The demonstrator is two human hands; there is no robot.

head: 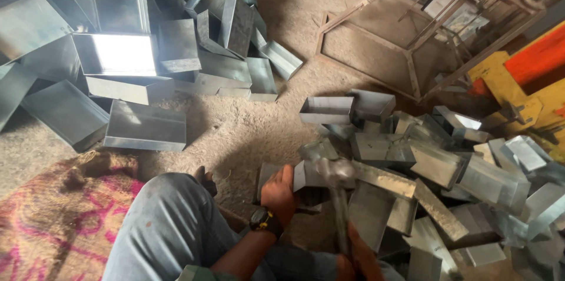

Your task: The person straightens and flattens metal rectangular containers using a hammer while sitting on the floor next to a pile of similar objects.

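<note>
A dusty, sandy workshop floor (pixel 247 134) fills the view, strewn with sheet metal. At far left lies a big heap of finished grey galvanised metal trays (pixel 141 51), one of them catching bright light. At far right stands a rusty angle-iron frame (pixel 406 51), with a yellow and orange machine (pixel 524 75) beyond it at the right edge. A pink and tan woven mat (pixel 59 222) covers the near left floor, beside the person's bent knee in grey-blue trousers (pixel 170 228).

The left hand (pixel 279 193), with a black and yellow wristwatch (pixel 262 220) on its wrist, is closed over the near edge of a small folded grey sheet-metal piece (pixel 312 176), thumb and fingers pinching it against the floor near the middle of the scene. The right hand (pixel 359 260), low at the near edge, is wrapped in a fist around the dark handle of a steel-headed hammer (pixel 335 170); its blurred head hangs just over the held piece. To the right spreads a loose pile of bent metal blanks and boxes (pixel 447 175), touching the held piece.
</note>
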